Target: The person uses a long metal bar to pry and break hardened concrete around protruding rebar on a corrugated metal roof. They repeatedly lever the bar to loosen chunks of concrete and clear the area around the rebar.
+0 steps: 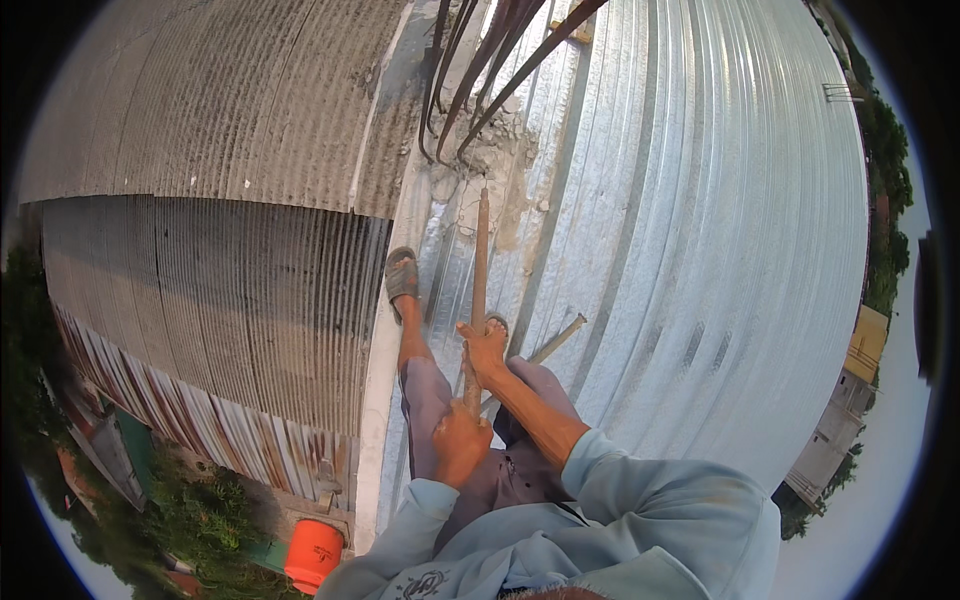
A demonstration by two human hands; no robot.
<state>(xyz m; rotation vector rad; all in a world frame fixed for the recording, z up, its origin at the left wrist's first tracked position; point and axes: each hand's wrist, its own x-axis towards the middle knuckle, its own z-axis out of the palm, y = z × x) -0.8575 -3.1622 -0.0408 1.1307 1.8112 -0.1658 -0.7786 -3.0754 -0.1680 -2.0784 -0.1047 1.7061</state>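
Note:
A long, brownish bar (pixel 481 250) with a thin metal tip is in both my hands, held in line between my legs. My left hand (pixel 462 442) is closed round its near end, and my right hand (pixel 486 354) grips it farther up. The tip points away from me at broken concrete (pixel 500 150) and loose chips around the base of several rusty rebars (pixel 468 80). Whether the tip touches the concrete, I cannot tell. My sandalled left foot (pixel 402 275) stands at the ledge; the right one is partly hidden behind my right hand.
Ribbed metal roofing (pixel 700 230) spreads to the right, with a short pipe (pixel 558 340) lying near my right leg. Along my left runs a narrow pale ledge (pixel 378 420). Beyond it are corrugated roofs (pixel 250 310), plants lower down, and an orange bucket (pixel 314 555).

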